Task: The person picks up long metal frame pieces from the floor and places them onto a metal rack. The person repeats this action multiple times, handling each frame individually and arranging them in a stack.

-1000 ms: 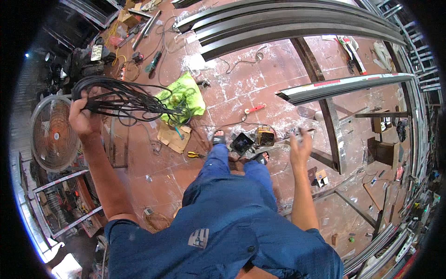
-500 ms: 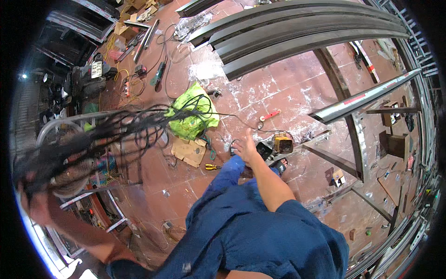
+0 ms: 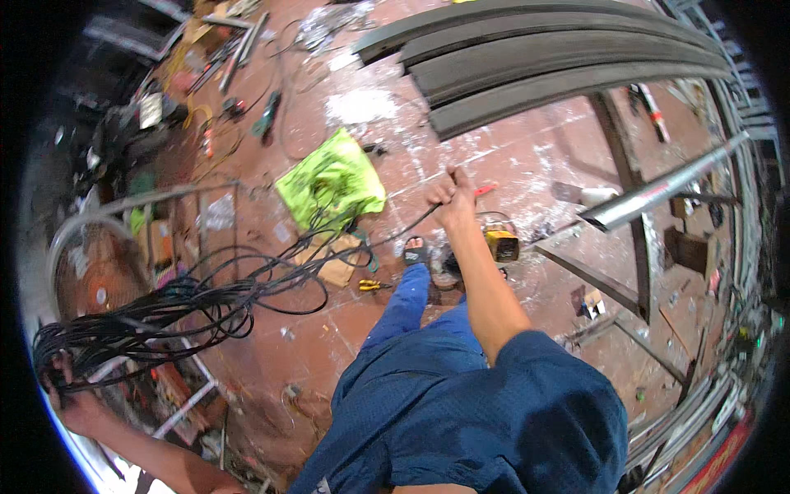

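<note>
A loose bundle of black cable (image 3: pixel 218 298) hangs in long loops across the left side. At the far left, my left hand (image 3: pixel 72 403) is closed around the bundle's gathered end, its fingers partly hidden by the strands. Out in front of my body, my right hand (image 3: pixel 454 200) is closed on a single strand running back to the loops. Below the strands lies a bright yellow-green plastic bag (image 3: pixel 336 177), with a flattened cardboard piece (image 3: pixel 336 265) beside it. Yellow-handled pliers (image 3: pixel 373 286) rest on the floor near my feet.
Dark metal profiles (image 3: pixel 559 51) lie side by side at the upper right, above a steel frame (image 3: pixel 629 156). A silver tube (image 3: pixel 666 181) juts inward there. A yellow-and-black box-like item (image 3: pixel 502 244) sits by my feet. A green power tool (image 3: pixel 267 115) lies at the upper left.
My right hand, open and holding nothing before, has moved up and closed on a cable strand. The bundle has dropped lower and its loops have spread; my left hand still holds it.
</note>
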A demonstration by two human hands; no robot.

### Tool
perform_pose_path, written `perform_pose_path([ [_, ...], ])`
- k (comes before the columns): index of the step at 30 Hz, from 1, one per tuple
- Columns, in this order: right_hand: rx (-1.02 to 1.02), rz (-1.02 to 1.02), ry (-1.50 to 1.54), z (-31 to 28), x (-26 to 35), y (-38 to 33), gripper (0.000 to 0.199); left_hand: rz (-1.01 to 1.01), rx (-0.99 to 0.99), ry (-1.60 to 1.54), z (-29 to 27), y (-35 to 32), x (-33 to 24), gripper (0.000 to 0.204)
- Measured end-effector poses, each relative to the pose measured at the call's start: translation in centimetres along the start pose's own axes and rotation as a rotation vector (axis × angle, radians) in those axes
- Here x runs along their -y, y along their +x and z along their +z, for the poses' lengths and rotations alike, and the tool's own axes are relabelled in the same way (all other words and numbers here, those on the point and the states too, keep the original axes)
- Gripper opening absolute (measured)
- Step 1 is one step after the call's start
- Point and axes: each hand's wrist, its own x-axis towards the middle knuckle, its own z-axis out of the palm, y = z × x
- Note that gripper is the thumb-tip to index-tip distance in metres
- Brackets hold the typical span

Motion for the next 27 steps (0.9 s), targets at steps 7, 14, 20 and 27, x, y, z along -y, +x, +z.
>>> perform_pose_path([
  [7,0.721,-0.022,-0.694,10.5,0.8,-25.5,0.04,0.224,0.493,1.184,23.5,-8.2,30.1,0.058],
  [14,0.015,-0.129,-0.01,3.4,5.4,-23.4,0.027,-0.565,1.092,0.339,39.7,-28.7,36.0,0.023],
  [20,-0.208,-0.308,0.401,-17.4,19.7,-22.0,0.039,-0.491,0.679,0.467,30.1,-19.7,37.7,0.032],
  [27,-0.426,-0.485,0.368,-27.5,27.3,-27.6,0.037,-0.29,0.536,0.447,29.0,-14.4,33.6,0.037],
])
